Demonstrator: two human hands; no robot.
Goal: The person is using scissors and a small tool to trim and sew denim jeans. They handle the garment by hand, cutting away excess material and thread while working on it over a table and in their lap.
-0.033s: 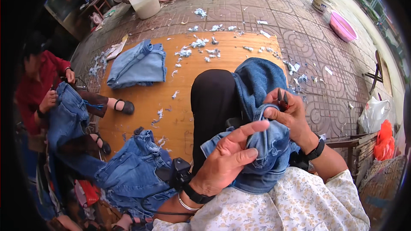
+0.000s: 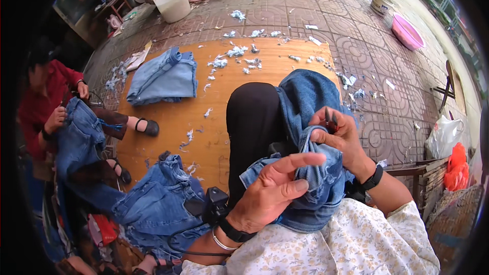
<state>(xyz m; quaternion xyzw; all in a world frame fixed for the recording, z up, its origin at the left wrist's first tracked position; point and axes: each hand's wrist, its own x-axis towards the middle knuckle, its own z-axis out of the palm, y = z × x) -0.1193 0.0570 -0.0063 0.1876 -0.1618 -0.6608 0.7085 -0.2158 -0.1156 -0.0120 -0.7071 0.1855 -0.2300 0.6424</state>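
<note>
Blue denim jeans [image 2: 318, 201] lie bunched over my lap, one part draped across my right knee. My left hand [image 2: 277, 188] grips the cloth from the left, its thumb on the denim and its index finger stretched out toward the right. Pinching a folded edge of the denim, my right hand [image 2: 340, 140] also holds small thread snips [image 2: 331, 120], whose two dark blades point up and stand slightly apart. Frayed pale threads show on the denim between my hands. The other fingers of my left hand are partly hidden by the cloth.
Folded light-blue jeans [image 2: 163, 77] lie on the wooden board [image 2: 214, 137] among thread scraps [image 2: 237, 51]. More jeans [image 2: 158, 198] are heaped at left, near a co-worker in a red shirt [image 2: 56, 89] holding denim. Buckets [image 2: 170, 1] and a pink basin [image 2: 407, 31] stand farther off.
My right hand and the snips have shifted slightly left and down. My left index finger has moved a little right and down.
</note>
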